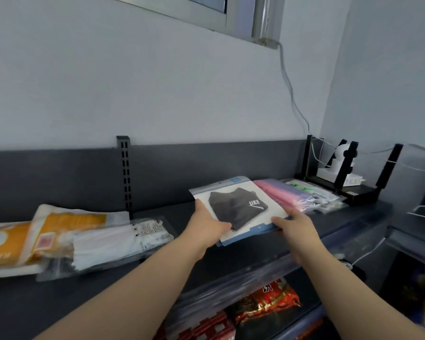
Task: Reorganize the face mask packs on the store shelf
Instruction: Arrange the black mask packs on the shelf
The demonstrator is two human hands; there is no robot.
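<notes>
The black mask pack (238, 209) lies in the middle of the dark shelf (157, 266). The left hand (206, 224) and the right hand (297, 229) each pinch a near edge, thumbs on top. I think it should stay flat and go snug beside the pink packs (277, 192) at two o'clock. The orange and white packs (59, 236) lie at nine o'clock. A grey wall (157, 82) is behind.

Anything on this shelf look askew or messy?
Yes. At the left end of the shelf the orange packs and the white mask pack lie heaped, overlapping and crooked. The black mask pack, held by the left hand and right hand, sits skewed to the shelf edge.
</notes>
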